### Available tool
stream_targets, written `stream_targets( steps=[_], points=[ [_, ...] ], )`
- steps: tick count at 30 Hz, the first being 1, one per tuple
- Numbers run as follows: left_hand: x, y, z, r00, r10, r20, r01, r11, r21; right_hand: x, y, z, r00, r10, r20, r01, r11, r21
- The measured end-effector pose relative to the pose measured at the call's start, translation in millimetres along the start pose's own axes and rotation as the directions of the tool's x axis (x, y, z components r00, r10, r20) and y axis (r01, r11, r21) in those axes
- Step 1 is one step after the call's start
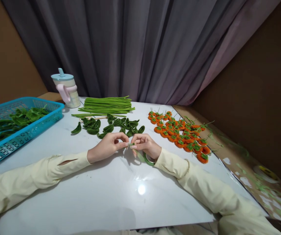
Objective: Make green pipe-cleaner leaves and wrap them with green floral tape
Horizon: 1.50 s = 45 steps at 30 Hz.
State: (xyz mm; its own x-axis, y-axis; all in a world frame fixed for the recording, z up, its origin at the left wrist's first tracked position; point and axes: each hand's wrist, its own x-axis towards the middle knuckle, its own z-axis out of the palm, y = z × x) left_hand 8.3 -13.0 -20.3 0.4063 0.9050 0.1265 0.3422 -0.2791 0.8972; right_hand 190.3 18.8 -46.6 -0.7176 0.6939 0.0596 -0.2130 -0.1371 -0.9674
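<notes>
My left hand (pixel 107 146) and my right hand (pixel 145 145) meet over the middle of the white table (pixel 86 192). Both pinch a small green pipe-cleaner piece (pixel 131 144) between their fingertips. A loop of green tape (pixel 146 160) lies under my right wrist. Just beyond my hands lies a scatter of folded green pipe-cleaner leaves (pixel 111 126). Further back is a bundle of straight green pipe cleaners (pixel 107 105).
A blue plastic basket (pixel 32 130) with more green leaves stands at the left. A lidded cup with a pink handle (pixel 67 89) is behind it. Several orange pipe-cleaner flowers (pixel 179 133) cover the right side. A grey curtain hangs behind the table.
</notes>
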Motion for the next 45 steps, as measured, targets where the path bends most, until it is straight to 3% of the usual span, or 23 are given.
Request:
stream_targets(
  steps=[3,6,10,14,17,21,24,26,28,30,32,33,35,37,39,41,43,45],
  points=[
    [3,-2,-1.6,0.999,-0.032,0.010,0.032,0.999,-0.042,0,2,-1,0.999,-0.048,-0.022,0.047,0.997,-0.053],
    [6,-7,-3.0,0.991,-0.114,0.066,0.120,0.988,-0.098,-2,4,1,0.992,-0.117,-0.043,0.105,0.970,-0.219],
    [8,-10,-4.9,0.965,-0.205,0.160,0.235,0.953,-0.193,-6,4,5,0.962,-0.273,-0.009,0.221,0.797,-0.562],
    [8,-7,-8.4,0.946,-0.234,0.224,0.282,0.935,-0.215,-8,6,6,0.888,-0.446,0.111,0.354,0.510,-0.784],
    [10,-6,-12.3,0.934,-0.239,0.264,0.288,0.943,-0.165,-8,10,2,0.792,-0.529,0.305,0.468,0.203,-0.860],
    [12,-10,-17.5,0.903,-0.230,0.363,0.293,0.948,-0.128,-8,13,-3,0.641,-0.482,0.598,0.535,-0.277,-0.798],
    [13,-15,-19.3,0.863,-0.250,0.438,0.347,0.925,-0.157,-9,14,-5,0.566,-0.415,0.712,0.530,-0.479,-0.700],
    [14,-14,-19.7,0.845,-0.266,0.463,0.377,0.911,-0.165,-9,15,-7,0.555,-0.401,0.728,0.527,-0.507,-0.682],
    [14,-9,-20.0,0.862,-0.272,0.428,0.347,0.932,-0.106,-9,16,-8,0.582,-0.433,0.689,0.521,-0.452,-0.724],
    [13,-1,-20.4,0.926,-0.215,0.309,0.212,0.976,0.045,-7,17,-9,0.635,-0.498,0.590,0.503,-0.314,-0.806],
    [9,6,-20.1,0.984,-0.032,0.176,-0.017,0.963,0.268,-6,17,-7,0.690,-0.563,0.455,0.475,-0.122,-0.871],
    [7,7,-19.3,0.986,0.088,0.141,-0.137,0.911,0.390,-6,17,-6,0.713,-0.584,0.389,0.463,-0.025,-0.886],
    [1,6,-16.5,0.945,0.286,0.159,-0.323,0.736,0.595,-5,16,-3,0.747,-0.601,0.283,0.443,0.134,-0.886],
    [-3,2,-12.5,0.900,0.375,0.222,-0.411,0.562,0.718,-6,15,-1,0.766,-0.599,0.234,0.439,0.221,-0.871],
    [-6,-2,-9.2,0.876,0.410,0.253,-0.439,0.464,0.769,-6,16,-1,0.771,-0.589,0.240,0.438,0.218,-0.872],
    [-7,-1,-8.2,0.873,0.406,0.270,-0.447,0.442,0.778,-5,17,-1,0.766,-0.563,0.311,0.449,0.122,-0.885],
    [-6,3,-9.9,0.890,0.351,0.292,-0.442,0.503,0.743,-5,18,-2,0.747,-0.509,0.427,0.471,-0.048,-0.881],
    [-3,8,-13.5,0.919,0.247,0.306,-0.392,0.643,0.658,-5,19,-2,0.705,-0.440,0.556,0.507,-0.235,-0.829]
  ],
)
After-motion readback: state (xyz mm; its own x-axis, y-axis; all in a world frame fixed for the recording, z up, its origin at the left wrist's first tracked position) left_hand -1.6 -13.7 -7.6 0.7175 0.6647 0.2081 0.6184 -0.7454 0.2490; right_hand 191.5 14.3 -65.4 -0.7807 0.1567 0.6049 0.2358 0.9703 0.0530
